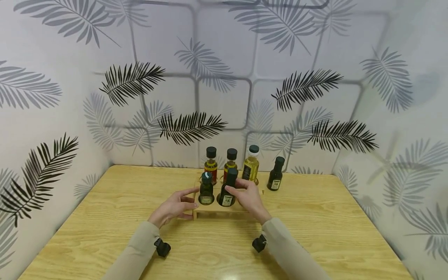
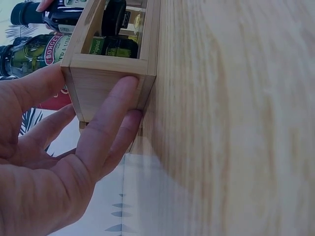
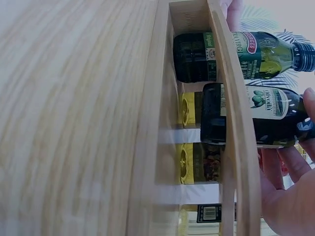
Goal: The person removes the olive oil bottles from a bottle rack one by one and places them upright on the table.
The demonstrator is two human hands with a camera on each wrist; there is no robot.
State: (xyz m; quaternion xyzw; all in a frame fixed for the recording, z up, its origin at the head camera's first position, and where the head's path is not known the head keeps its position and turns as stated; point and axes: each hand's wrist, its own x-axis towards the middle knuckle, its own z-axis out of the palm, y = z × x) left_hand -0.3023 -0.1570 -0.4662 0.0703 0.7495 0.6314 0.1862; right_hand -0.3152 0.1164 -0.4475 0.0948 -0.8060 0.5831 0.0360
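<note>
My right hand (image 1: 250, 197) grips a dark olive oil bottle (image 1: 227, 200) with a pale label. The bottle passes through a front hole of the wooden bottle rack (image 1: 224, 209), its base (image 3: 212, 114) hanging above the rack's floor. Left of it, a green olive oil bottle (image 1: 206, 194) stands in another front hole. At the rack's left end, my left hand (image 1: 173, 207) lies with extended fingers against the end panel (image 2: 101, 88).
Behind, the rack bears two bottles with black caps, the left one (image 1: 211, 167) and the middle one (image 1: 231, 157), plus a yellow oil bottle (image 1: 250, 167). To the right, another dark bottle (image 1: 275, 178) stands on the wooden table (image 1: 315, 217). A patterned wall (image 1: 224, 101) rises behind.
</note>
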